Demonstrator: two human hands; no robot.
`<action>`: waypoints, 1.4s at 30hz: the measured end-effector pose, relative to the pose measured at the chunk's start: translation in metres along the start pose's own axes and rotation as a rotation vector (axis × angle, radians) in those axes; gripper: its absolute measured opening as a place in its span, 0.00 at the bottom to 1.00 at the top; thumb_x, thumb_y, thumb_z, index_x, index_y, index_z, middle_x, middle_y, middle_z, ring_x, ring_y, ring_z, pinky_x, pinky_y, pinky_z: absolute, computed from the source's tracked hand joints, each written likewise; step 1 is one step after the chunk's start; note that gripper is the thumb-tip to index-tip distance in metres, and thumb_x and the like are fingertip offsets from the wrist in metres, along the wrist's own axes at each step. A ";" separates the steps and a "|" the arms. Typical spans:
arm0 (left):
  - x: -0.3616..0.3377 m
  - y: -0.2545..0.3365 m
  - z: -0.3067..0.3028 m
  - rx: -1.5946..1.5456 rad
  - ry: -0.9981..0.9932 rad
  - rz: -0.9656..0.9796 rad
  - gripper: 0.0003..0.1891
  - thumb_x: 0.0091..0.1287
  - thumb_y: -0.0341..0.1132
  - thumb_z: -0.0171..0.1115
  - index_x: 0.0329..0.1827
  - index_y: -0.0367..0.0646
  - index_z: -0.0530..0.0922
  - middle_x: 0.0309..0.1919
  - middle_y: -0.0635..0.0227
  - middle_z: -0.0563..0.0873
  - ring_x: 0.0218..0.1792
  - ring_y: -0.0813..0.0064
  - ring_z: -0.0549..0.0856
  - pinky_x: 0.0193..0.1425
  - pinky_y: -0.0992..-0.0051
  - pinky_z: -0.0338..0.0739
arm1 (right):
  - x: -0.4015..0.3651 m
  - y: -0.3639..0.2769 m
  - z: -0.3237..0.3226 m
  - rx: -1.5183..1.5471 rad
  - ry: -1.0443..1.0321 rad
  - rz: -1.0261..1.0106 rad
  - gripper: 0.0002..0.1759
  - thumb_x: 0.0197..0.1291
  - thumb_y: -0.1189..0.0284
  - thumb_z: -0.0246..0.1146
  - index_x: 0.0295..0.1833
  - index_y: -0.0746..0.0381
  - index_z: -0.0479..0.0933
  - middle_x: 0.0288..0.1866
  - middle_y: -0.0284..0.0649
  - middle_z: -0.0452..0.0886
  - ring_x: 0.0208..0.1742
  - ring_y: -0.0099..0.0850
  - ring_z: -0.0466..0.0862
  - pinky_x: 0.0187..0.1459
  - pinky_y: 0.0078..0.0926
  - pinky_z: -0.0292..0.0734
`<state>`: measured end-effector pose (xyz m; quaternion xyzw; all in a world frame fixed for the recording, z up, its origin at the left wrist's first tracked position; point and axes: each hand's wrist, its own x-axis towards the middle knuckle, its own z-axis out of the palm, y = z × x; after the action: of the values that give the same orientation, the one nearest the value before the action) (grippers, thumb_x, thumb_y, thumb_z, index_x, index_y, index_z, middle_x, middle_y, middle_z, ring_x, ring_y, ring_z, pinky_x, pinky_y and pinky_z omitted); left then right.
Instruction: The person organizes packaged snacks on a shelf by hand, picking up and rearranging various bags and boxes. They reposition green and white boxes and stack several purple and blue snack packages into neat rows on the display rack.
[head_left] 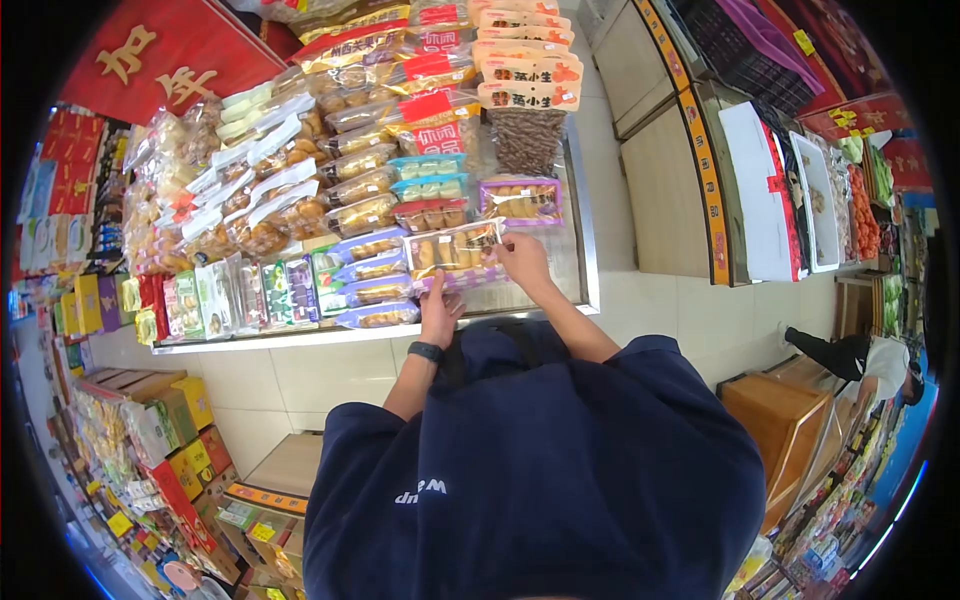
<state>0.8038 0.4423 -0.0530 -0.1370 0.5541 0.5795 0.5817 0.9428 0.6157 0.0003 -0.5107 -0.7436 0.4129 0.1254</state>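
Observation:
A pack of pastries (455, 250) with a clear window lies over the front of the display, tilted slightly. My left hand (438, 312) grips its lower edge, thumb on top and the other fingers partly hidden. At its right end, my right hand (522, 260) pinches the edge. Just beyond the pack sits a purple box of pastries (520, 202). Left of it, purple-wrapped pastry packs (372, 293) lie in a column, close to my left hand.
The display table's metal rim (590, 240) runs along its right and front sides. Bagged snacks (265, 215) fill its left, with bean bags (530, 135) at the back right. Wooden cabinets (665, 190) stand right across the tiled aisle. A person (870, 362) is at far right.

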 end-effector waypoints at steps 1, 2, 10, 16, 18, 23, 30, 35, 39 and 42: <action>0.000 0.000 -0.001 0.019 -0.019 0.017 0.44 0.66 0.62 0.68 0.74 0.45 0.57 0.71 0.52 0.66 0.71 0.51 0.68 0.73 0.48 0.66 | 0.001 0.000 0.000 0.037 0.013 0.038 0.12 0.60 0.65 0.69 0.38 0.64 0.84 0.39 0.52 0.86 0.39 0.47 0.86 0.42 0.40 0.79; 0.000 -0.001 -0.002 0.037 -0.036 0.035 0.44 0.65 0.61 0.69 0.73 0.45 0.56 0.70 0.53 0.66 0.71 0.50 0.68 0.72 0.46 0.67 | 0.003 0.007 -0.001 0.074 0.053 -0.002 0.11 0.61 0.66 0.68 0.39 0.64 0.83 0.38 0.50 0.86 0.38 0.44 0.86 0.42 0.38 0.79; 0.003 -0.003 -0.005 0.037 0.020 0.014 0.44 0.68 0.61 0.66 0.73 0.43 0.55 0.68 0.50 0.67 0.71 0.49 0.70 0.71 0.48 0.69 | 0.031 0.075 -0.101 0.523 0.102 0.107 0.04 0.67 0.75 0.63 0.40 0.65 0.80 0.33 0.34 0.85 0.34 0.22 0.82 0.37 0.23 0.76; 0.006 -0.007 -0.006 0.032 0.057 0.021 0.38 0.71 0.59 0.63 0.72 0.45 0.58 0.63 0.53 0.72 0.66 0.52 0.73 0.69 0.49 0.71 | 0.061 0.101 -0.118 0.658 0.162 0.272 0.04 0.68 0.76 0.63 0.41 0.66 0.80 0.36 0.37 0.87 0.34 0.23 0.82 0.37 0.24 0.75; 0.007 -0.009 -0.007 0.037 0.074 0.030 0.35 0.72 0.59 0.61 0.73 0.47 0.62 0.62 0.55 0.74 0.64 0.54 0.75 0.69 0.50 0.72 | 0.074 0.110 -0.106 0.610 0.166 0.253 0.04 0.68 0.75 0.63 0.41 0.65 0.80 0.35 0.36 0.86 0.34 0.22 0.82 0.36 0.23 0.75; 0.005 -0.008 -0.006 0.011 0.080 0.014 0.33 0.73 0.57 0.61 0.73 0.49 0.62 0.61 0.55 0.75 0.63 0.55 0.76 0.67 0.52 0.73 | 0.106 0.127 -0.071 0.346 0.139 0.139 0.06 0.66 0.74 0.64 0.40 0.66 0.81 0.33 0.38 0.86 0.34 0.25 0.84 0.37 0.27 0.78; 0.001 -0.005 -0.002 -0.007 0.059 0.030 0.36 0.71 0.55 0.65 0.69 0.43 0.57 0.57 0.57 0.71 0.58 0.59 0.77 0.61 0.55 0.76 | 0.106 0.129 -0.050 0.079 0.219 0.137 0.14 0.62 0.68 0.67 0.46 0.68 0.82 0.35 0.48 0.88 0.37 0.38 0.88 0.42 0.36 0.81; 0.003 -0.007 0.001 -0.001 0.121 0.019 0.30 0.74 0.55 0.59 0.72 0.49 0.64 0.60 0.56 0.76 0.61 0.58 0.77 0.64 0.54 0.75 | 0.091 0.115 -0.031 -0.256 0.602 -0.196 0.16 0.61 0.67 0.66 0.47 0.69 0.82 0.40 0.51 0.86 0.44 0.45 0.87 0.49 0.38 0.80; 0.008 -0.008 -0.005 -0.033 0.061 0.017 0.33 0.72 0.52 0.64 0.68 0.44 0.58 0.57 0.57 0.71 0.58 0.58 0.78 0.62 0.52 0.75 | 0.046 0.054 -0.027 -0.150 0.331 -0.136 0.15 0.61 0.66 0.66 0.47 0.67 0.83 0.41 0.50 0.86 0.46 0.45 0.86 0.49 0.39 0.80; 0.010 -0.009 -0.008 -0.042 0.056 0.012 0.32 0.72 0.50 0.63 0.68 0.44 0.59 0.58 0.56 0.71 0.59 0.57 0.77 0.62 0.51 0.75 | 0.022 0.043 0.006 0.135 -0.094 -0.008 0.15 0.62 0.64 0.68 0.44 0.67 0.83 0.39 0.50 0.86 0.41 0.44 0.87 0.44 0.40 0.80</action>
<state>0.8047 0.4385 -0.0677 -0.1621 0.5587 0.5903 0.5595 0.9577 0.6372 -0.0408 -0.4780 -0.7212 0.4852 0.1262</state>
